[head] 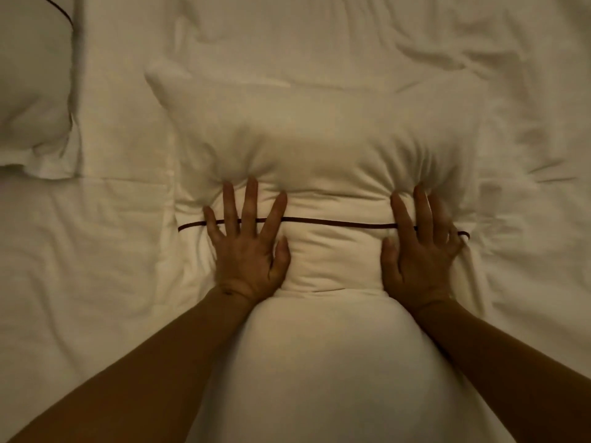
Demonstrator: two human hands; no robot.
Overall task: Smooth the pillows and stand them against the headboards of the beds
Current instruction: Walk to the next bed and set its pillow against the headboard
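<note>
Both hands lie flat with fingers spread, left hand [246, 247] and right hand [419, 251] pressing the pillow [323, 155], which lies flat on the bed [96, 251], likely to push wrinkles out before standing it up

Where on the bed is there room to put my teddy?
Bare sheet lies left of the left hand, below the second pillow. More lies right of the right hand. The middle is crowded: both hands press the pillow.
</note>
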